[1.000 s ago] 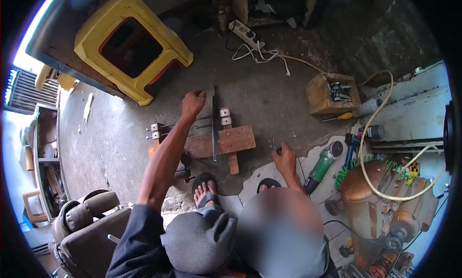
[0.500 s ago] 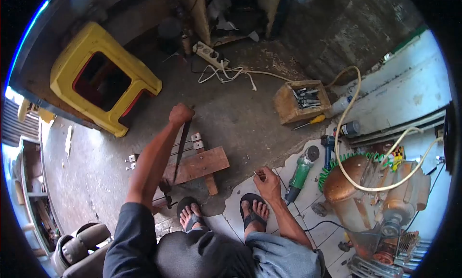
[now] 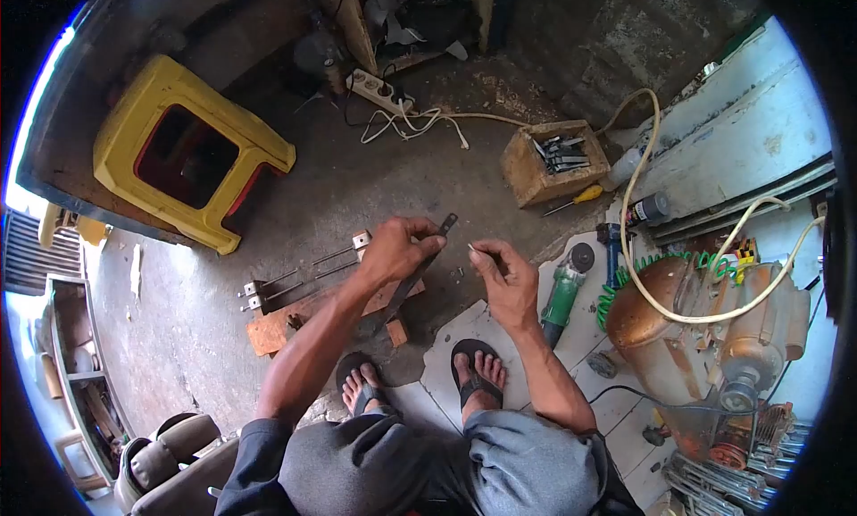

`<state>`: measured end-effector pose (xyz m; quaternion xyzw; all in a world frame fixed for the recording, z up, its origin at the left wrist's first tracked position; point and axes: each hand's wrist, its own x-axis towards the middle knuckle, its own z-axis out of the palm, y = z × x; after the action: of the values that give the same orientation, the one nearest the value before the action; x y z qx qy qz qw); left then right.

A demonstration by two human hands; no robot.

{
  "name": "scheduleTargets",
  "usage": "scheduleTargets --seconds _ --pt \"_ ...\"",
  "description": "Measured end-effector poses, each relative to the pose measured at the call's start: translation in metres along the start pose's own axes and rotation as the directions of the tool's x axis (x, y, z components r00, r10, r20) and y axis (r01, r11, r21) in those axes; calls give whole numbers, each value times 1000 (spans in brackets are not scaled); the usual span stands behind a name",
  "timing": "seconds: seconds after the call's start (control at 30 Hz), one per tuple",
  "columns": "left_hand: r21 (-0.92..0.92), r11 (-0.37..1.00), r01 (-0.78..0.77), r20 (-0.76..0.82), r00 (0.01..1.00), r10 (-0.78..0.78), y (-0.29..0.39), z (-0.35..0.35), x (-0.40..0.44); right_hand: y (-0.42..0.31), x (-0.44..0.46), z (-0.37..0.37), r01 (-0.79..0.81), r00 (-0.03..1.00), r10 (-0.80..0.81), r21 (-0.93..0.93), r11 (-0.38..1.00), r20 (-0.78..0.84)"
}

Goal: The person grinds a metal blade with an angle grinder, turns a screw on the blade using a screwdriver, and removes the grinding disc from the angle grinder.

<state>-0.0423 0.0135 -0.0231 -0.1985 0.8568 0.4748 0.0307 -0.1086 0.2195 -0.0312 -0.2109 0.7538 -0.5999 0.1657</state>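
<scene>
While L hand pinches dk strip | R hand pinching sm pale bit

The person's left forearm slants forward and inward, bringing the left hand out ahead of the knees, its back turned up and its thumb and fingers pinched. The right forearm angles inward too. The right hand is near the left but apart, thumb and forefinger pinched; its other fingers seem curled, though they are partly hidden.
</scene>
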Motion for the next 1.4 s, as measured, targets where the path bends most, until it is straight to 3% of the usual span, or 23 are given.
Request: scheduleTargets --seconds 0.07,0.17,0.27,0.4,0.47,0.5,0.53,0.57,0.67,0.7,0.77,0.9,0.97,1.0,1.07,1.1,1.13,1.2,1.23,1.27,1.33,1.37,1.4 --pt "-22 1000 3 5 1000 -3 3 7 -6 -10 3 3 213 977 -214 -111 971 3" --pt "-40 999 -18 -73 997 15 3 12 -14 -14 7 10 287 957 -288 -171 943 18" --pt "-73 997 32 -33 999 -35 15 10 -22 -12 7 15 299 953 -303 -210 931 11" --pt "-5 999 -51 -79 996 51 21 11 -31 -14 2 18 237 969 -245 -171 956 -30" --pt "21 998 -56 -74 996 57 19 16 -33 -14 0 21 338 933 -358 -250 907 -37" --pt "37 987 -157 -113 981 161 16 20 -34 -12 -1 22 332 934 -355 -259 907 -46" --pt "57 965 -257 -152 953 263 13 22 -35 -8 -2 25 233 965 -251 -182 955 -79" --pt "54 963 -264 -145 952 269 12 24 -36 -5 -3 25 130 985 -140 -98 987 -104" --pt "-29 971 -237 -150 962 230 12 21 -40 -5 3 23 46 992 -38 67 997 -120" --pt "-79 986 -147 -67 988 142 19 14 -41 -2 5 22 44 992 -36 68 997 -121" --pt "-120 992 -46 23 999 50 18 11 -44 9 11 13 -161 981 141 160 974 130" --pt "-357 929 99 47 995 -88 7 7 -59 42 22 -2 -276 958 218 398 875 185" --pt "-458 879 133 36 991 -132 12 -3 -70 72 36 -14 -376 924 382 249 893 25" --pt "-430 900 73 -72 991 -115 15 -15 -79 91 41 -18 -381 922 387 252 890 25" --pt "-432 900 -54 -285 955 -79 21 -43 -96 130 45 -19 -391 920 386 -136 910 -61" --pt "-458 880 -126 -388 919 -70 24 -58 -104 143 40 -14 -401 916 396 -132 907 -61" --pt "-458 853 -249 -498 867 -14 27 -75 -109 154 37 -10 -311 945 326 -253 916 18" --pt "-423 768 -480 -671 736 90 35 -108 -118 165 29 2 -204 959 260 -362 910 115" --pt "-392 710 -585 -734 664 142 42 -120 -122 167 25 11 -51 977 145 -492 869 156" --pt "-214 807 -550 -771 603 206 54 -126 -128 168 21 19 101 977 37 -602 792 212" --pt "141 917 -373 -763 549 340 84 -123 -138 164 15 33 124 970 40 -631 766 240" --pt "346 867 -359 -675 547 495 87 -116 -135 161 12 37 146 964 45 -660 737 263" --pt "608 724 -325 -477 580 660 91 -107 -130 165 12 40 150 962 45 -657 739 270"
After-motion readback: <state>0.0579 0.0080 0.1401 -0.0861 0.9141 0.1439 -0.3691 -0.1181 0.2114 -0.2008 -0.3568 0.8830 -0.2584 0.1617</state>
